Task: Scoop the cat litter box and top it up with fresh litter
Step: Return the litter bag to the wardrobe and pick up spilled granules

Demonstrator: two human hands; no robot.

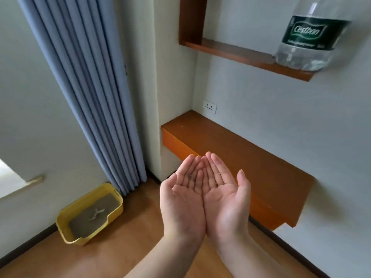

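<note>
Wooden shelf (236, 54) holds a bottle (307, 35) (green label reads "Cestbon").

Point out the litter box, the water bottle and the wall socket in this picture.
litter box (115, 194): head view, on its far yellow rim.
water bottle (307, 33): head view, on its dark green label.
wall socket (210, 106): head view, on the middle of its white plate.

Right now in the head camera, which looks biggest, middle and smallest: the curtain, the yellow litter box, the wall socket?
1. Curtain
2. Yellow litter box
3. Wall socket

The socket is farther off, but it looks clearly smallest.
</note>
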